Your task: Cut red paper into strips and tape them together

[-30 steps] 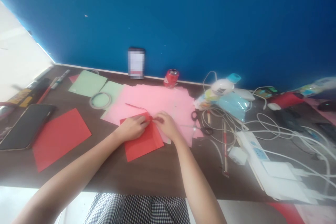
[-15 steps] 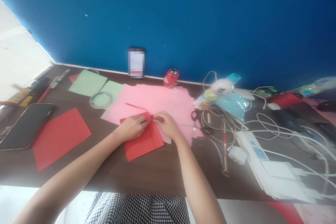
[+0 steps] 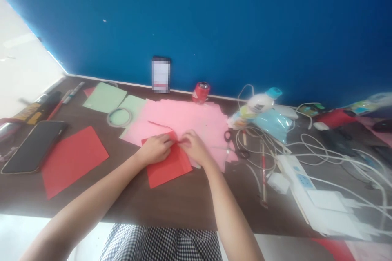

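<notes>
A creased sheet of red paper (image 3: 167,171) lies partly over a stack of pink paper (image 3: 171,114). My left hand (image 3: 157,148) rests on its upper left part, with the fingers bent and closed at the top edge. At the upper right corner, my right hand (image 3: 193,146) pinches the red paper between thumb and fingers. The fingertips of both hands nearly meet there, and they hide the pinched part. A thin strip (image 3: 159,124) lies on the pink paper just beyond my left hand.
To the left are another red sheet (image 3: 75,162), a black phone (image 3: 35,147), pens (image 3: 74,92) and a tape roll (image 3: 119,117) on green paper (image 3: 105,97). To the right lie scissors (image 3: 228,151), a brush (image 3: 263,175), tangled cables (image 3: 318,155) and a power strip (image 3: 301,179). A red can (image 3: 201,92) stands behind.
The view has shifted slightly. My fingers remain at the same edge of the red paper, and the small raised red piece between the fingertips now looks lower and flatter.
</notes>
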A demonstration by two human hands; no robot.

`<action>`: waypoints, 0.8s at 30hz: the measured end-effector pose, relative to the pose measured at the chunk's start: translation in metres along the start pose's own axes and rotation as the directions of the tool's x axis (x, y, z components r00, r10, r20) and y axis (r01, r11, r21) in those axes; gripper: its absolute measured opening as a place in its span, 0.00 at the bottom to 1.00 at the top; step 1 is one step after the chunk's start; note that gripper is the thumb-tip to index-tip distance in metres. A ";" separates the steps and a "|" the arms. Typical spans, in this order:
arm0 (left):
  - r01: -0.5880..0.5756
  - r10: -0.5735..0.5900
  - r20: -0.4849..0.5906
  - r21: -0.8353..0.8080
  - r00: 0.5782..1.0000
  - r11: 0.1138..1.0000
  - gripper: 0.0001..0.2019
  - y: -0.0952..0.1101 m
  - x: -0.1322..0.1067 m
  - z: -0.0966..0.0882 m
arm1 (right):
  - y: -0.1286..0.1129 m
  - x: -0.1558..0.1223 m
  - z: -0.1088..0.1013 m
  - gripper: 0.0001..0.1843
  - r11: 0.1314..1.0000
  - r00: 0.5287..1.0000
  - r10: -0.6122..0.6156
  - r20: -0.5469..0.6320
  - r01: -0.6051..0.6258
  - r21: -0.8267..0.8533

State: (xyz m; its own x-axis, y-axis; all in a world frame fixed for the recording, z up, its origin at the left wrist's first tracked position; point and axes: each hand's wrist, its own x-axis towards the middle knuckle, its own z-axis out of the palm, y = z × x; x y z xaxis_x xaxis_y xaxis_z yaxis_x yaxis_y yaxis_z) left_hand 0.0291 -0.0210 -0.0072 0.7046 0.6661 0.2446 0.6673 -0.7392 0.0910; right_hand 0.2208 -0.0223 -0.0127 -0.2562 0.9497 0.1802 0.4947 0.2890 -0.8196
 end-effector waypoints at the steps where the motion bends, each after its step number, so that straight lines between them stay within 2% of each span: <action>1: 0.029 -0.030 -0.033 -0.032 0.999 0.999 0.14 -0.001 0.000 0.000 | -0.001 0.000 0.001 0.01 1.000 1.000 0.000 -0.008 0.000 0.010; 3: 0.112 -0.129 -0.152 -0.119 0.980 0.987 0.14 -0.006 -0.001 -0.001 | -0.004 0.000 0.001 0.01 0.997 0.999 0.029 -0.025 -0.027 0.077; 4: 0.169 -0.207 -0.229 -0.176 0.951 0.970 0.15 -0.009 -0.001 -0.001 | -0.005 0.001 0.001 0.03 0.991 0.998 0.056 -0.043 -0.050 0.123; 5: 0.230 -0.299 -0.299 -0.246 0.906 0.942 0.17 -0.012 -0.001 -0.001 | -0.007 0.001 0.000 0.04 0.983 0.994 0.089 -0.069 -0.077 0.167; 7: 0.325 -0.502 -0.369 -0.445 0.782 0.834 0.22 -0.018 -0.002 -0.003 | -0.010 0.002 -0.001 0.06 0.964 0.978 0.159 -0.135 -0.125 0.234; 9: 0.348 -0.687 -0.283 -0.698 0.669 0.626 0.29 -0.022 -0.001 -0.005 | -0.011 0.004 -0.003 0.08 0.948 0.958 0.213 -0.191 -0.155 0.280; 10: 0.335 -0.748 -0.186 -0.807 0.637 0.487 0.32 -0.022 -0.001 -0.007 | -0.011 0.004 -0.003 0.08 0.938 0.951 0.234 -0.204 -0.166 0.305; 11: 0.320 -0.776 -0.074 -0.883 0.626 0.342 0.33 -0.022 0.000 -0.009 | -0.011 0.005 -0.004 0.09 0.927 0.945 0.252 -0.206 -0.175 0.331; 13: 0.307 -0.745 0.124 -0.945 0.655 0.114 0.31 -0.019 0.000 -0.014 | -0.009 0.005 -0.003 0.11 0.904 0.936 0.282 -0.211 -0.186 0.385; 15: 0.321 -0.687 0.224 -0.947 0.691 0.014 0.25 -0.015 0.001 -0.018 | -0.008 0.005 -0.003 0.12 0.887 0.929 0.304 -0.212 -0.195 0.418; 16: 0.327 -0.673 0.243 -0.945 0.699 -0.002 0.23 -0.013 0.001 -0.020 | -0.008 0.005 -0.002 0.13 0.883 0.927 0.312 -0.211 -0.200 0.424; 20: 0.324 -0.692 0.230 -0.946 0.685 0.006 0.21 -0.010 0.002 -0.021 | -0.008 0.004 -0.003 0.14 0.884 0.925 0.324 -0.199 -0.220 0.413; 24: 0.351 -0.707 0.168 -0.929 0.686 0.119 0.18 -0.012 0.002 -0.019 | -0.008 0.004 -0.004 0.14 0.888 0.921 0.339 -0.194 -0.245 0.388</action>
State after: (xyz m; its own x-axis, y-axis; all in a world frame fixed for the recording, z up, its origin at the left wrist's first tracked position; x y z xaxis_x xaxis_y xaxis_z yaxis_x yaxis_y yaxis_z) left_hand 0.0182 -0.0126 0.0111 0.0523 0.9969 -0.0590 0.1021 0.0534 0.9933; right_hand 0.2193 -0.0209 -0.0031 0.0930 0.9956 -0.0064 0.1797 -0.0231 -0.9835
